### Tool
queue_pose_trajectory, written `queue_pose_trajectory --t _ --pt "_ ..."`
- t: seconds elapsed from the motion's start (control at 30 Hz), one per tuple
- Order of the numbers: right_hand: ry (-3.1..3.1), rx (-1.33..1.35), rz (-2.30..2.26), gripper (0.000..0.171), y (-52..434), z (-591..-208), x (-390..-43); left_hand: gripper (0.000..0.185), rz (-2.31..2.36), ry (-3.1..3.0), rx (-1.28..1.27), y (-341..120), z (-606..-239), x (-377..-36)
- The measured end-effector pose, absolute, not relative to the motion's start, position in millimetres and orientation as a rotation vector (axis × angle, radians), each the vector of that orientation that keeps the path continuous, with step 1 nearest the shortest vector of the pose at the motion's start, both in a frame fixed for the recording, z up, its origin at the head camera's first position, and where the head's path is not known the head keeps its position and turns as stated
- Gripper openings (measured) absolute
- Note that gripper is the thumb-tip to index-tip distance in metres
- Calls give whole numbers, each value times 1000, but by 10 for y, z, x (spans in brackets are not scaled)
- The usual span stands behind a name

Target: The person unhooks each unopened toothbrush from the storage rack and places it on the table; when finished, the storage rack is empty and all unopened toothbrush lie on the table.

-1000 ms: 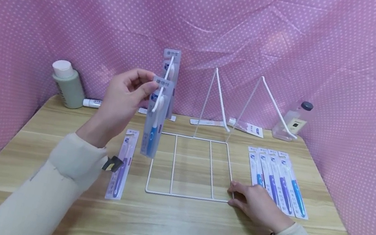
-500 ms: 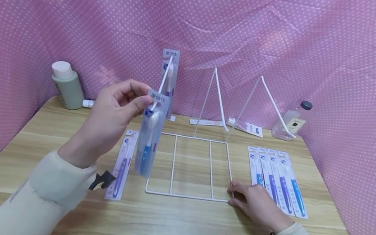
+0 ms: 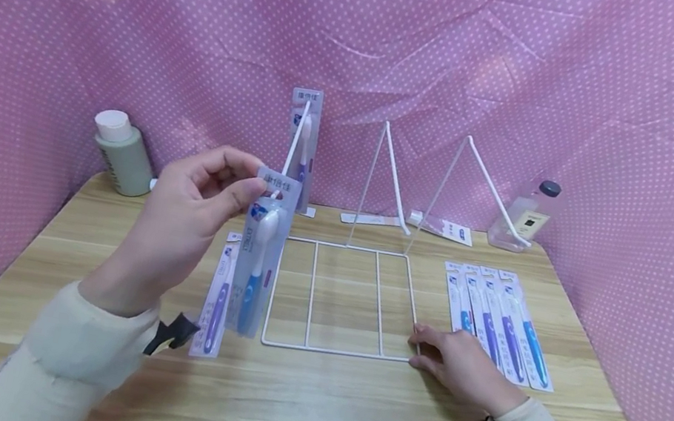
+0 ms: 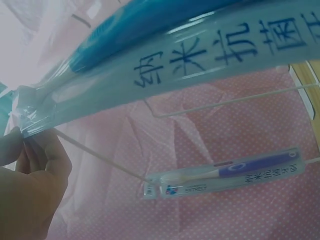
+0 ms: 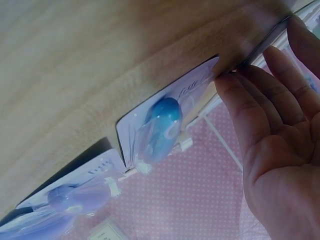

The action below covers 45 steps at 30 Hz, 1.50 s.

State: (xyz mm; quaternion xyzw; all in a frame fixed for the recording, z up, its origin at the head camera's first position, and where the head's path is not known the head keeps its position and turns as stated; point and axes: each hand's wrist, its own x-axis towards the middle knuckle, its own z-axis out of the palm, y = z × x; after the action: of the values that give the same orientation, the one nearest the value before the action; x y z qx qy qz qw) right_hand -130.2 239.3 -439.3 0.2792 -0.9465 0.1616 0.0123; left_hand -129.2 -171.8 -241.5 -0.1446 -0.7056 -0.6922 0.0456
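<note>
A packaged toothbrush [image 3: 257, 257], pinched by the left hand [image 3: 190, 215], is now lowered beside the wire rack [image 3: 341, 301]; the right hand [image 3: 458, 367], fingers relaxed, rests at the rack's corner.

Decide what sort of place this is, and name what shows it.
Probably a staged tabletop booth, not a shop: pink dotted cloth walls in a wooden table holding a white wire rack and packaged toothbrushes.

Glossy clear plastic toothbrush pack [image 3: 259, 257], white coated wire rack [image 3: 340, 300], matt wood-grain table [image 3: 316, 403], dotted pink cloth backdrop [image 3: 633, 105]
</note>
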Motion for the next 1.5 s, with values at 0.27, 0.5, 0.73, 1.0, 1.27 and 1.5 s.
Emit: queue_pose_trajectory --t 0.27,0.5,0.73,1.0,1.27,1.5 --pt "-2967 859 509 25 2393 -4389 -1295 16 -2138 -2111 -442 -1794 -2370 -1183" --pt "-2951 861 502 26 2394 -4402 -1295 18 -2165 -2062 -281 -2042 -2404 -1302" --pt "-2941 875 513 25 2405 -4419 -1303 21 -2199 -2124 -61 -2326 -2687 -1637" --pt "-2942 876 514 25 2408 -4428 -1316 16 -2064 -2369 281 -2518 -3178 -2087" --pt "-2966 861 526 25 2418 -4416 -1319 37 -1947 -2532 461 -2711 -3626 -2456" --pt "-2977 844 528 25 2417 -4424 -1317 36 -1825 -2611 520 -2770 -3940 -2647"
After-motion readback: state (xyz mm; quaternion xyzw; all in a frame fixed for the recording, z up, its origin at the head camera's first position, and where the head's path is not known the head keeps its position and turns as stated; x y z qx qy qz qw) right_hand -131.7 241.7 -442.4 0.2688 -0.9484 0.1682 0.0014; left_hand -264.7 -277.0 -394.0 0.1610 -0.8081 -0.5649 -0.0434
